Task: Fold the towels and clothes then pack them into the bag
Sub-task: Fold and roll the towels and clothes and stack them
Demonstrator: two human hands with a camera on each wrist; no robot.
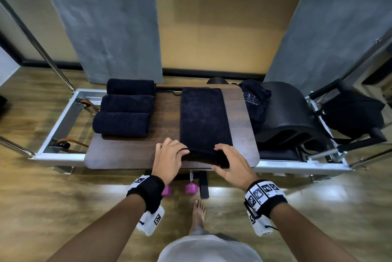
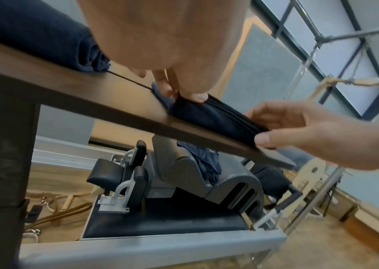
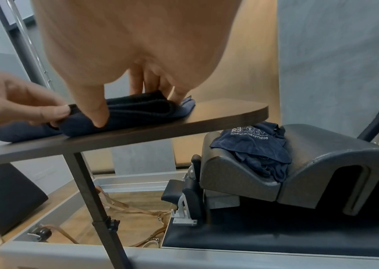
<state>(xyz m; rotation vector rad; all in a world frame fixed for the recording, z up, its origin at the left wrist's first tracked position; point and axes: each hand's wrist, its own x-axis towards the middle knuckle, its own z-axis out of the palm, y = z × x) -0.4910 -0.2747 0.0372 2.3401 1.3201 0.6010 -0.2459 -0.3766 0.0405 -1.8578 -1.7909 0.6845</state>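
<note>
The dark towel lies flat on the wooden table as a long strip. Its long axis runs from the person's edge of the table straight away to the far edge, so the towel stretches away from both hands.

Both hands are at the near end of this towel. The left hand pinches the near left corner, with the thumb under the layers and the fingers curled on top. The right hand holds the near right corner in the same way, its fingers on top of the thick folded edge. Neither hand is clearly nearer; they stand side by side across the short width. The near end is lifted a little from the table, so I judge that the next move is to roll or fold it away from the person, along the long axis.

To the left of the flat towel, on the same table, three rolled towels lie side by side, touching. To its right, off the table, a crumpled shirt with white print lies on a black padded arc. Further right hangs a black bag. I cannot tell what is inside it.
</note>
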